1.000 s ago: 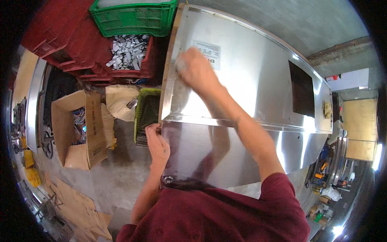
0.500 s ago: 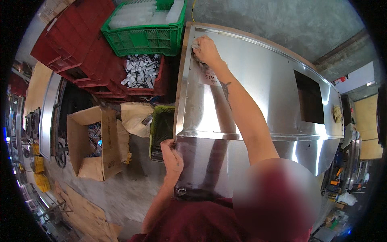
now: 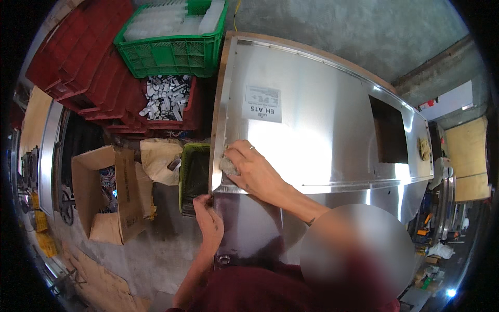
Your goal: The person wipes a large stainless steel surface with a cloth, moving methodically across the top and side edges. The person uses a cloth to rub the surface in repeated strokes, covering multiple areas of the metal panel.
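Note:
A large shiny stainless-steel panel [image 3: 312,93] lies before me, with a raised rim, a printed label [image 3: 264,104] and a dark rectangular opening [image 3: 389,130]. Near the rim's left corner, my right hand [image 3: 254,169] presses a crumpled grey cloth [image 3: 228,165] against the metal. Its fingers curl over the wad and partly cover it. At the left edge, just below that corner, my left hand [image 3: 209,221] has its fingers bent round the side of the metal; their tips are partly hidden.
Left of the panel stand a green crate [image 3: 171,54] of white parts, red crates [image 3: 78,52], and a bin of small metal pieces [image 3: 165,99]. Nearer are a yellow-green basket [image 3: 184,171] and an open cardboard box [image 3: 127,197]. A yellowish rag [image 3: 425,149] lies at the panel's right end.
My right hand has slid the cloth along the left rim from the far corner toward me, uncovering the label. My left hand keeps its place on the edge. The view has shifted slightly.

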The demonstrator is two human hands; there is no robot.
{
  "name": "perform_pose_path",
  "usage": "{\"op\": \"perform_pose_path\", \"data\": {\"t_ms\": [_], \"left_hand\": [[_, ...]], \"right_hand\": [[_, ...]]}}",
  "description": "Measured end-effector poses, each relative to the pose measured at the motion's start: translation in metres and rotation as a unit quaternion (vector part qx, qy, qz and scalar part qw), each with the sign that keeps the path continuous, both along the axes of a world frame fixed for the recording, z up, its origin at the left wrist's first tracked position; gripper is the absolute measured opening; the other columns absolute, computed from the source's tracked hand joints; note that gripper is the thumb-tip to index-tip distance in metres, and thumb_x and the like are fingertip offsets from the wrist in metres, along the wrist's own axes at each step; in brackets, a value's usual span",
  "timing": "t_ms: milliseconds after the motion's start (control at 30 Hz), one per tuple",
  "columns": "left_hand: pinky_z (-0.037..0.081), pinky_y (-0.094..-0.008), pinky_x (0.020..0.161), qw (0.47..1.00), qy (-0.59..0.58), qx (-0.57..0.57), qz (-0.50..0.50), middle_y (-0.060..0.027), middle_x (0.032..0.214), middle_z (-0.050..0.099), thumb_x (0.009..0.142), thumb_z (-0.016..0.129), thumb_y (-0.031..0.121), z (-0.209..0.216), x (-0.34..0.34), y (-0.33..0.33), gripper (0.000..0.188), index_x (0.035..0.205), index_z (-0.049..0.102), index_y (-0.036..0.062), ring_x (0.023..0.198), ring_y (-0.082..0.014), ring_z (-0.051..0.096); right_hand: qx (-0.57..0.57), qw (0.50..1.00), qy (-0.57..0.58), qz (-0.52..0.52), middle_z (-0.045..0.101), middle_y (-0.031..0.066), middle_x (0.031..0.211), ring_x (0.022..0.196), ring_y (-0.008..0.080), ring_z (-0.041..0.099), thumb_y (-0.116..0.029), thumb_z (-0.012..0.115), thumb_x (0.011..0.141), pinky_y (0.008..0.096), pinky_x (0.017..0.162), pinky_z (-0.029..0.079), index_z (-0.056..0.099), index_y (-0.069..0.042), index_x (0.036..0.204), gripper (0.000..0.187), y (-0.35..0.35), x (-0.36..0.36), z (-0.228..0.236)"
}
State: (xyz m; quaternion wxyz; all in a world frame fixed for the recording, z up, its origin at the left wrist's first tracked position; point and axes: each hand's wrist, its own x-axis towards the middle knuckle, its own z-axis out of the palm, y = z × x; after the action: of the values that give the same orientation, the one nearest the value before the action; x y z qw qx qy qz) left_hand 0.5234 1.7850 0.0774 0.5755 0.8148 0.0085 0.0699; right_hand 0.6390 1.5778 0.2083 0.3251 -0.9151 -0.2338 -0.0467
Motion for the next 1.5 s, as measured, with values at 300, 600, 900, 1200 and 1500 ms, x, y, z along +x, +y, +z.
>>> {"op": "perform_pose_path", "data": {"t_ms": [300, 600, 900, 1200, 1500], "left_hand": [[0.049, -0.0452, 0.097, 0.998, -0.011, 0.067, -0.018, -0.0261, 0.117, 0.055, 0.091, 0.04, -0.012, 0.012, 0.001, 0.002, 0.037, 0.124, 0.053, -0.0079, 0.105, -0.0394, 0.059], [0.048, -0.0461, 0.097, 0.998, -0.025, 0.044, -0.024, -0.0269, 0.116, 0.055, 0.091, 0.041, -0.012, 0.008, 0.001, 0.003, 0.036, 0.124, 0.053, -0.0064, 0.104, -0.0401, 0.058], [0.047, -0.0459, 0.099, 0.998, -0.006, 0.053, -0.042, -0.0267, 0.116, 0.055, 0.091, 0.041, -0.012, 0.008, 0.001, 0.006, 0.034, 0.124, 0.051, -0.0077, 0.105, -0.0413, 0.058], [0.048, -0.0446, 0.099, 0.999, -0.005, 0.036, -0.034, -0.0263, 0.118, 0.055, 0.094, 0.042, -0.011, 0.006, 0.001, 0.005, 0.032, 0.124, 0.051, -0.007, 0.106, -0.0393, 0.059], [0.049, -0.0469, 0.099, 0.999, -0.005, 0.027, -0.037, -0.0273, 0.118, 0.055, 0.094, 0.042, -0.012, 0.013, 0.001, 0.005, 0.033, 0.125, 0.052, -0.0057, 0.107, -0.0409, 0.059]], "right_hand": [[-0.001, 0.976, -0.128, -0.174, 0.067, 0.0289, 0.118, 0.113, 0.0485, 0.065, -0.012, 0.075, 0.084, 0.0521, 0.1, 0.052, 0.072, 0.005, 0.117, 0.037, -0.073, 0.279, -0.033], [-0.057, 0.971, -0.176, -0.151, 0.064, 0.0252, 0.113, 0.109, 0.0463, 0.061, -0.015, 0.075, 0.086, 0.0507, 0.097, 0.051, 0.07, -0.001, 0.129, 0.045, -0.08, 0.288, -0.039], [-0.03, 0.999, 0.017, -0.016, 0.06, 0.0199, 0.121, 0.12, 0.0398, 0.058, -0.014, 0.075, 0.09, 0.0485, 0.108, 0.048, 0.065, -0.001, 0.136, 0.049, -0.039, 0.067, -0.01], [-0.056, 0.966, -0.176, -0.179, 0.063, 0.0239, 0.119, 0.116, 0.048, 0.061, -0.011, 0.075, 0.087, 0.0547, 0.099, 0.051, 0.068, -0.004, 0.128, 0.042, -0.081, 0.298, -0.043], [-0.076, 0.992, 0.029, -0.101, 0.065, 0.0234, 0.13, 0.117, 0.0444, 0.065, -0.03, 0.081, 0.088, 0.0489, 0.098, 0.054, 0.075, -0.005, 0.127, 0.048, -0.109, 0.312, -0.009]]}}
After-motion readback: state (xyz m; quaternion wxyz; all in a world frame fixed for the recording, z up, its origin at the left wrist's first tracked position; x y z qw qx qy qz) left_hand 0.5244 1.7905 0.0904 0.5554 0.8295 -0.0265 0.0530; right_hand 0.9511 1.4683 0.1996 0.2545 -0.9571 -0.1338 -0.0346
